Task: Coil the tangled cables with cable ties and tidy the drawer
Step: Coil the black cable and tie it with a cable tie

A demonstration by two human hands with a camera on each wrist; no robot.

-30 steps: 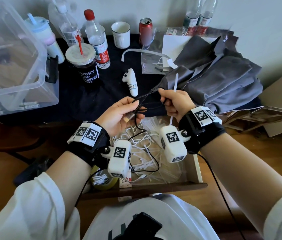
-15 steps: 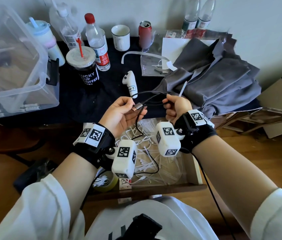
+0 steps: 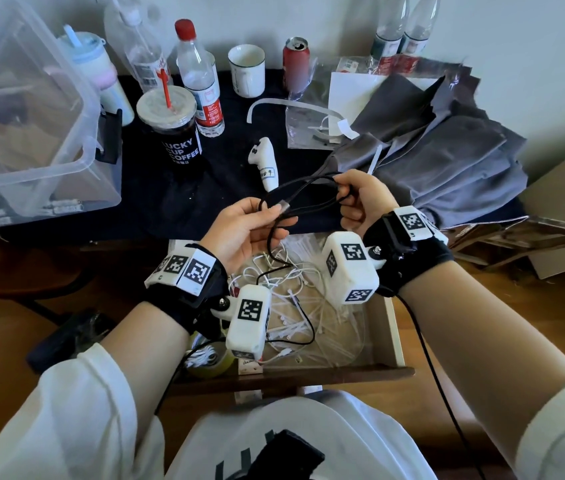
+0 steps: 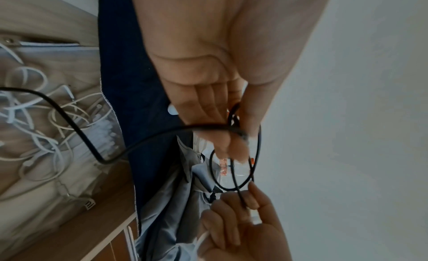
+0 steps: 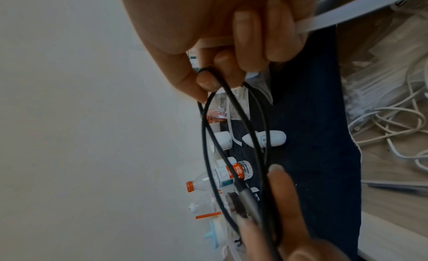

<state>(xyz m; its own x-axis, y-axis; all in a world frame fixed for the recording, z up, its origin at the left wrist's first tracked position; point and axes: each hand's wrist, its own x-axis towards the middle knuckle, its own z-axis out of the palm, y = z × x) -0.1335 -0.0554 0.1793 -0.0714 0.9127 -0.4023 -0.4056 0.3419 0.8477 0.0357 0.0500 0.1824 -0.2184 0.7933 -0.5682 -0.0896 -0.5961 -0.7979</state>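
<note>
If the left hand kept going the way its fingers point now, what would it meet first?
Most likely the right hand. The left hand points across the black cable loops stretched between them, and nothing else shows in that gap, though depth is hard to judge.

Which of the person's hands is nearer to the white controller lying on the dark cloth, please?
Left. The left hand sits just below the white controller; the right hand is off to its right.

Black cable: smooth matt sheath, grey metal plug. Beneath cable, drawer: pale wood. Behind drawer, storage box: clear glossy plastic; grey cloth: matt, creased.
</note>
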